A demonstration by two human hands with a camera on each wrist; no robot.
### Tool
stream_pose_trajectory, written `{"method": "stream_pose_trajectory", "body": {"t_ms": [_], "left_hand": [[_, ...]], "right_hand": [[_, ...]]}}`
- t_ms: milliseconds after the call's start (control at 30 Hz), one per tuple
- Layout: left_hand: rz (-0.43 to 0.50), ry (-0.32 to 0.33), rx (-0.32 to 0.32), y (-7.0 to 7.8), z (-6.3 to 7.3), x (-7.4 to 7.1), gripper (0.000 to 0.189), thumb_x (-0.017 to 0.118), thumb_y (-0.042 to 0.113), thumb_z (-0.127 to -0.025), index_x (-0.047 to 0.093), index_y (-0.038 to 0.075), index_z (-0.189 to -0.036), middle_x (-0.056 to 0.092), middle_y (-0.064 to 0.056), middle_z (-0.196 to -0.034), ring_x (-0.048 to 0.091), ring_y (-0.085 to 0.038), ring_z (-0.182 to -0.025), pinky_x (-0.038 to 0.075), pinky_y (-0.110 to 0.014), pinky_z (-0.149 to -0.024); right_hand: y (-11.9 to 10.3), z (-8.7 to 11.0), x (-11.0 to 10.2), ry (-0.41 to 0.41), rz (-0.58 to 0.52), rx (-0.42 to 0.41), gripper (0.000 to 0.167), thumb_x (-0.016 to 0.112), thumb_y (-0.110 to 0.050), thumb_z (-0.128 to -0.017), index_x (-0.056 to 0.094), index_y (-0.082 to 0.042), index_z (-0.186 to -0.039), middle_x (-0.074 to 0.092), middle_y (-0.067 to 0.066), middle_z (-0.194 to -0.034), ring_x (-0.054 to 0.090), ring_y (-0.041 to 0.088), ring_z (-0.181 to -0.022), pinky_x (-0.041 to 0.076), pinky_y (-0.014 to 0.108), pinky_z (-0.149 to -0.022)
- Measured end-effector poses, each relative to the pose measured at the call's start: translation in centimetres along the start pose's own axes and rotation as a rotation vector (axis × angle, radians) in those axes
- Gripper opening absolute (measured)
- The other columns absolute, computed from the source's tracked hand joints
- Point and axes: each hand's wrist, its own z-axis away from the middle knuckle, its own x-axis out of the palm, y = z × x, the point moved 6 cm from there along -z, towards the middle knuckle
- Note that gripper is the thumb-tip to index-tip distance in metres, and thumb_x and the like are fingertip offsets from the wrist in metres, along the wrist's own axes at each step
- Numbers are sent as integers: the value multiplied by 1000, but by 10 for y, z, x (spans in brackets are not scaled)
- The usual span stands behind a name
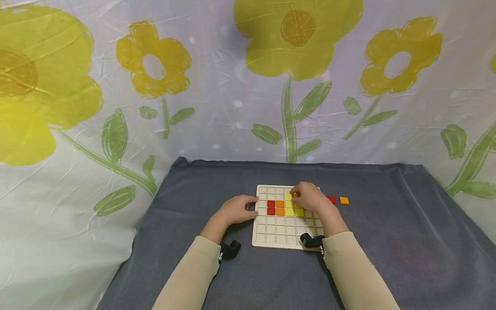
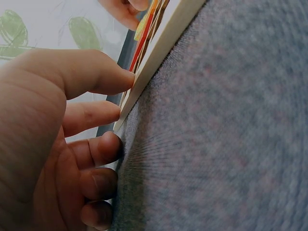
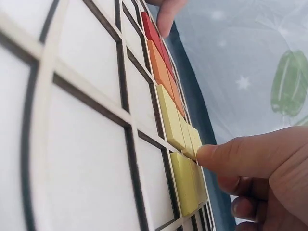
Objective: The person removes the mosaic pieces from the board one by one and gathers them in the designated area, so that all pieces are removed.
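A pale wooden grid board (image 1: 271, 239) lies on the cloth with red tiles (image 1: 271, 204), orange tiles (image 1: 280, 211) and several yellow tiles (image 1: 289, 212) in its cells. My left hand (image 1: 237, 209) is at the board's left edge; in the left wrist view its thumb and forefinger touch the rim, the other fingers loosely bent. Over the upper part of the board, my right hand (image 1: 310, 198) has thumb and forefinger at the uppermost yellow tile (image 1: 288, 196). The right wrist view shows the thumb against that tile (image 3: 194, 138); the forefinger is mostly hidden there.
Right of the board, a loose red tile (image 1: 331, 199) and a loose orange tile (image 1: 344, 200) lie on the dark grey cloth (image 1: 391, 241). A flower-printed curtain (image 1: 217, 107) hangs behind the table. Black wrist cameras (image 1: 231, 249) sit at both cuffs.
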Motion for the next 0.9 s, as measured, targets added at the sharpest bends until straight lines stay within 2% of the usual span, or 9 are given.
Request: {"method": "stream_pose_trajectory", "body": {"t_ms": [233,433,667,900], "left_hand": [[0,2,8,0,0,0,55,70,31,-93,61,15,-146,54,1,-74,45,-13,-63,34,-30,-58],[-1,2,10,0,0,0,55,70,31,-94,61,15,-146,54,1,-74,45,-13,-63,34,-30,-58],[3,1,9,2,1,-2,55,70,31,-94,60,15,-146,54,1,-74,44,-13,-63,33,-30,-58],[-6,-8,3,2,0,-1,55,70,31,-94,60,15,-146,53,1,-74,44,-13,-63,34,-30,-58]], "right_hand": [[-6,0,-3,55,9,-35,29,74,-4,-91,75,-3,-120,55,7,-90,48,25,-83,38,41,-72],[-9,0,-3,81,53,-44,25,77,-6,-90,75,-4,-115,54,6,-89,49,25,-82,41,41,-74],[-9,-1,-2,94,113,-55,25,79,-12,-90,76,-6,-114,59,5,-92,54,24,-85,48,43,-77],[-8,0,-4,79,99,-40,27,79,-14,-91,75,-4,-115,59,7,-95,54,25,-87,48,42,-80]]}}
